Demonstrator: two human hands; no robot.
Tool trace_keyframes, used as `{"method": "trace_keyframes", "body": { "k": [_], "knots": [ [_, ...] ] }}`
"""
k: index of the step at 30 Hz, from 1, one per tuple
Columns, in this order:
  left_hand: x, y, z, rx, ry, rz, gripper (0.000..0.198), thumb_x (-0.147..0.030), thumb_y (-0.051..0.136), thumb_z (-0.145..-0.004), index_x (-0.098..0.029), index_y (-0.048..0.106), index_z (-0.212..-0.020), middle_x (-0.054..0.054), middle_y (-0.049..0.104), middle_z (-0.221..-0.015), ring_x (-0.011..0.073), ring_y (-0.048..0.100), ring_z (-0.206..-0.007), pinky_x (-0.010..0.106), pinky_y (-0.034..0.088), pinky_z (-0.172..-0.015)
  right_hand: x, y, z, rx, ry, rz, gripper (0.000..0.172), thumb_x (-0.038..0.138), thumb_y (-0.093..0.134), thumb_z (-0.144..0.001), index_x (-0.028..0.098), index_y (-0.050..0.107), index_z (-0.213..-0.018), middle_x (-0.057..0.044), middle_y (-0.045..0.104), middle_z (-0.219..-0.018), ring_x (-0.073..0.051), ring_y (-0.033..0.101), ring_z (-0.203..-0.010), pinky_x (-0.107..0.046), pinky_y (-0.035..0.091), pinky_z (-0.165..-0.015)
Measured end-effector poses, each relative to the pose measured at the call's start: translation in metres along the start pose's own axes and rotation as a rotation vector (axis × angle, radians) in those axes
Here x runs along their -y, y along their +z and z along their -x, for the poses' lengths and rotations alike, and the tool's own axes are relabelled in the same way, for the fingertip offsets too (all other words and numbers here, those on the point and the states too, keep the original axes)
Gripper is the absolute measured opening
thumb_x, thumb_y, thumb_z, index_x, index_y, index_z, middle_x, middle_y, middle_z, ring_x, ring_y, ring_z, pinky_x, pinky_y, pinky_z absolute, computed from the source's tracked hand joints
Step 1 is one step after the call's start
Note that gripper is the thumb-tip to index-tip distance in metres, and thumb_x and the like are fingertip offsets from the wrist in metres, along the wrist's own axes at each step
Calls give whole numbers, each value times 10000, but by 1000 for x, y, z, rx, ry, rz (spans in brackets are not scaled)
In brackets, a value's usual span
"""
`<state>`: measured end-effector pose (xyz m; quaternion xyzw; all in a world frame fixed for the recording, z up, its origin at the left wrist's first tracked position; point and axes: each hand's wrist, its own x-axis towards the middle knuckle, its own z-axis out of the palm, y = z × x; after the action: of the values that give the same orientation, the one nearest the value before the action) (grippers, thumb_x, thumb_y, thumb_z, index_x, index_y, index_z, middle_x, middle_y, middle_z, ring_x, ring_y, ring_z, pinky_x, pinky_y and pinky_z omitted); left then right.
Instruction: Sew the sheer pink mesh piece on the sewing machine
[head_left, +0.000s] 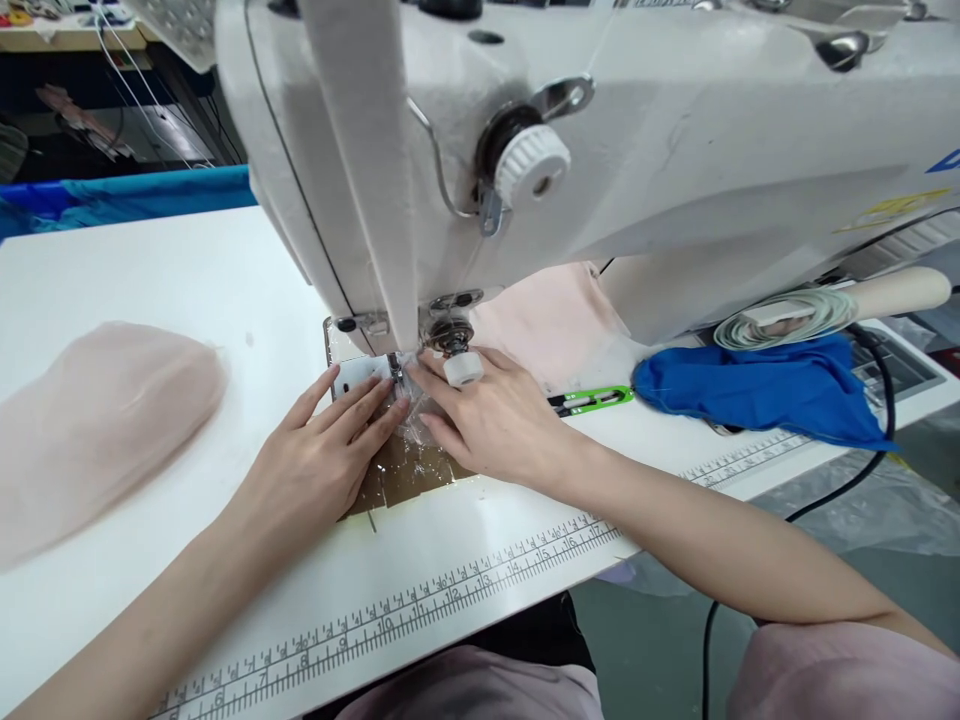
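Note:
Both my hands work at the needle area of a white sewing machine (675,130). My left hand (322,450) lies with fingers stretched out, its fingertips by the presser foot (395,368). On the other side, my right hand (495,415) rests with fingers spread over a clear, crinkled sheer piece (416,425), partly under the machine's white knob. What lies beneath its fingertips is hidden. Pale pink fabric (551,320) spreads behind my right hand, under the machine arm. Green thread snips (596,400) lie just right of that hand.
A sheer pink fabric piece (105,430) lies on the white table (247,265) at left. Blue cloth (757,385) and a coil of pale green cord or tape (787,318) sit at right. A printed ruler (450,595) runs along the front edge. A black cable (840,500) hangs at right.

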<state>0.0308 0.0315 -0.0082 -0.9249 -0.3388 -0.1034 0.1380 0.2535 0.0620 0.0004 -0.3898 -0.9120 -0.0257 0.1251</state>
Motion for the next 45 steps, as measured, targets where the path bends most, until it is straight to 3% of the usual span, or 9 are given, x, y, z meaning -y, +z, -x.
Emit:
{"method": "trace_keyframes", "body": {
  "k": [5,27,31,35,40,45],
  "knots": [
    [-4,-1,-1,23,-13,-38,497,-25,384,-880,-56,502,-1362,202,590,-1330,316,560,-1248,572,333,-1136,-1,5,-3,5,-3,-3,395,302,435,-951,84,643,-1205,-148,558,-1383,-275,514,-1222,-439,353,-1067],
    [-9,-1,-1,-11,-38,-7,480,-15,389,-872,-72,534,-1326,198,596,-1320,313,572,-1233,598,351,-1126,-3,5,-3,-18,-7,-28,370,264,436,-940,86,649,-1185,-154,575,-1363,-265,532,-1201,-458,336,-1087],
    [-10,0,0,-14,-57,-9,474,-15,392,-879,-70,536,-1327,199,596,-1318,314,573,-1233,588,369,-1114,-4,3,-1,-55,-46,-55,345,259,440,-935,96,656,-1151,-140,650,-1254,-254,547,-1173,-457,314,-1094],
    [-12,2,1,-30,-99,7,425,-65,408,-916,-86,549,-1315,183,590,-1332,300,567,-1243,574,346,-1135,-3,0,3,-119,-165,-120,374,368,519,-886,107,651,-1118,-112,700,-1117,-245,588,-1048,-429,359,-1029],
    [-12,3,-1,-101,-113,10,399,-99,431,-938,-31,518,-1322,165,639,-1274,266,607,-1197,521,364,-1141,2,5,2,-160,-156,-12,277,138,491,-861,119,645,-1090,-85,713,-1040,-199,599,-898,-341,409,-868],
    [-12,4,0,-101,-83,-18,378,-93,432,-934,-42,555,-1287,159,635,-1279,283,594,-1211,528,377,-1128,2,10,2,-285,-263,33,230,96,485,-930,185,686,-861,-7,729,-931,-155,604,-833,-314,397,-795]
  ]
}}
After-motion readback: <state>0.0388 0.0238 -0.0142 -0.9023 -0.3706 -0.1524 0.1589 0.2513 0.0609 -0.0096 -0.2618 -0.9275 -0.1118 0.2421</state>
